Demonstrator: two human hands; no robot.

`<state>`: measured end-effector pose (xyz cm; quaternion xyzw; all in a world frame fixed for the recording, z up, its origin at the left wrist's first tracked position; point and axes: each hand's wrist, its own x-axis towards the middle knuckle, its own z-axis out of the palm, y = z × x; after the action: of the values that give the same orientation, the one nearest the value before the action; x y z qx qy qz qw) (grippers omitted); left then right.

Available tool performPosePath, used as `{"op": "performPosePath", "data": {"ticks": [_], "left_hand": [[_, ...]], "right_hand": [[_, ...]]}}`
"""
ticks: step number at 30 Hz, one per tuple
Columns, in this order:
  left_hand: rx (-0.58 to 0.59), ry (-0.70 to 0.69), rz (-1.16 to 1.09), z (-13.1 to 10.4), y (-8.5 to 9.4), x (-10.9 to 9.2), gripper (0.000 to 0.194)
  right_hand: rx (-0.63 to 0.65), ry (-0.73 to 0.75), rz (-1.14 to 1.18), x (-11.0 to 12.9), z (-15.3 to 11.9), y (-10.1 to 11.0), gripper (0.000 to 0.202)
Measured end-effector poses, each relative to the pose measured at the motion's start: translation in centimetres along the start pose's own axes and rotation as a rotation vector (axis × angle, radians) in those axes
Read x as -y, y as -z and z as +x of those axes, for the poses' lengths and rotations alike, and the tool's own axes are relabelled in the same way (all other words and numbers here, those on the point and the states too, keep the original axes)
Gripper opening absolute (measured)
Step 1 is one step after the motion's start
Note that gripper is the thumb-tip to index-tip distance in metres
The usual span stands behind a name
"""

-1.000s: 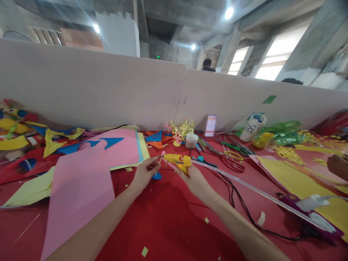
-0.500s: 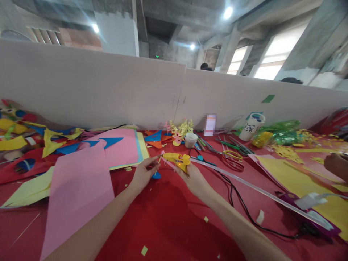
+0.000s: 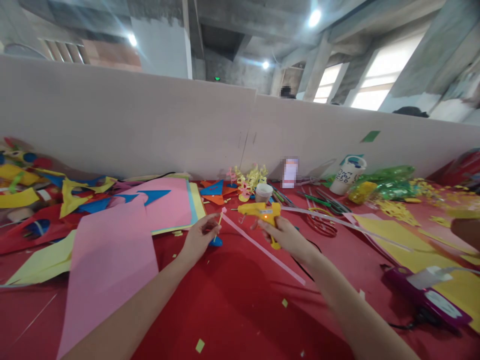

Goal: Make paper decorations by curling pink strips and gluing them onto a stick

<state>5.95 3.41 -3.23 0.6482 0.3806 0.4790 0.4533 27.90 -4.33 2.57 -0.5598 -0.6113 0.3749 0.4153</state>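
My left hand (image 3: 201, 237) pinches a thin yellow stick (image 3: 220, 218) near the middle. At the stick's top is the end of a narrow pink paper strip (image 3: 264, 247), which slants down to the right. A yellow glue gun (image 3: 262, 212) is gripped in my right hand (image 3: 287, 235); its nozzle points left, apart from the stick, and a small orange light glows on its side. From its back a long clear glue stick (image 3: 345, 226) reaches out to the right. Below my left fingers lies a blue piece (image 3: 216, 242).
Pink sheets (image 3: 112, 260) and cut foam shapes cover the left side. Behind the hands are yellow paper flowers (image 3: 251, 181), a white cup (image 3: 263, 192), tools and a marked container (image 3: 347, 175). A purple power strip (image 3: 427, 300) lies right; a person's hand (image 3: 465, 232) is beyond it.
My right hand has moved right with the glue gun, away from the yellow stick. The whole pink strip now shows. My left hand has hardly moved.
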Motion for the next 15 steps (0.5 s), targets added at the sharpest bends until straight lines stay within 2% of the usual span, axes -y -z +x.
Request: {"op": "performPosePath", "data": {"ticks": [2,4,6,9,12,15], "left_hand": [[-0.007,-0.005,0.005,0.0,0.0,0.1,0.035],[-0.007,-0.008,0.007,0.0,0.0,0.1,0.035],[0.0,-0.015,0.003,0.0,0.0,0.2,0.036],[0.008,-0.029,-0.01,0.0,0.0,0.5,0.036],[0.021,-0.031,-0.016,0.1,0.1,0.6,0.035],[0.025,-0.029,-0.024,0.1,0.1,0.6,0.035]], "right_hand": [[-0.034,-0.024,0.082,-0.2,0.1,1.2,0.043],[-0.101,-0.062,0.066,-0.5,0.4,2.2,0.046],[-0.197,-0.157,-0.106,-1.2,0.8,3.1,0.047],[-0.289,-0.341,-0.552,-2.6,1.4,4.3,0.049],[-0.246,-0.41,-0.817,-4.2,1.7,5.2,0.045],[-0.207,-0.434,-0.856,-5.4,1.9,5.7,0.044]]}}
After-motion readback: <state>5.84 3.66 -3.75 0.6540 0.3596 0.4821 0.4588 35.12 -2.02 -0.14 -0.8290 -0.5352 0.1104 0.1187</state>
